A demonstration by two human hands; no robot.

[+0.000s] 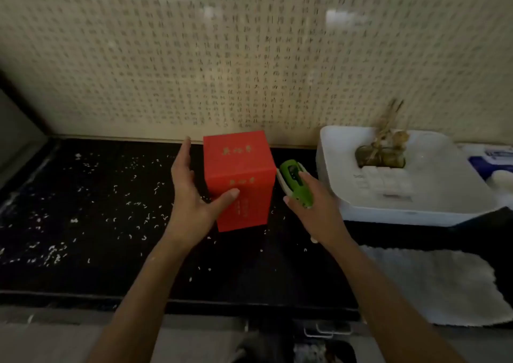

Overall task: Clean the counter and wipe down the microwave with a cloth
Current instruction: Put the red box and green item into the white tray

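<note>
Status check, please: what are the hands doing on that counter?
Left hand grips red box. Right hand holds green gadget. Cloth untouched; white grains litter counter.

Red box (238, 173) upright; green device (291, 171) just beside; leaf-wrapped bundle (381, 155) atop white machine (449, 185).

Cream wall (249, 43) printed with rows of small characters — dim, warm light.
</note>
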